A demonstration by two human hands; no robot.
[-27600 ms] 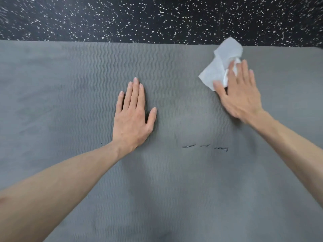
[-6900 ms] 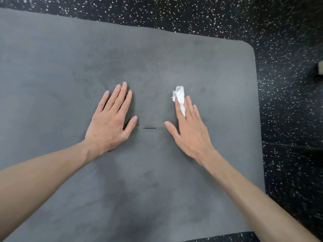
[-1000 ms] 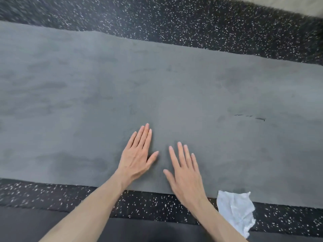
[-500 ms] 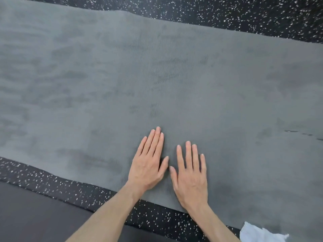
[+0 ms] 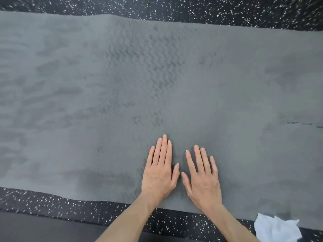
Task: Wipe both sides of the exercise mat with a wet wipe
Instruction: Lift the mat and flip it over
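Both hands flat, fingers straight: left hand (image 5: 160, 173), right hand (image 5: 202, 179) on grey exercise mat (image 5: 122, 84); crumpled wet wipe (image 5: 277, 229) at five o'clock on speckled floor (image 5: 43, 201).

There are no words, numbers or signs to read here. The gray mat (image 5: 157, 75) has only small dark marks (image 5: 304, 123), too small to read.

A: Even, soft overhead light; faint shadows under the flat left hand (image 5: 160, 173) and right hand (image 5: 202, 179).
B: Speckled black rubber floor (image 5: 227, 11) smeared at the top; edges bowed by the wide lens.
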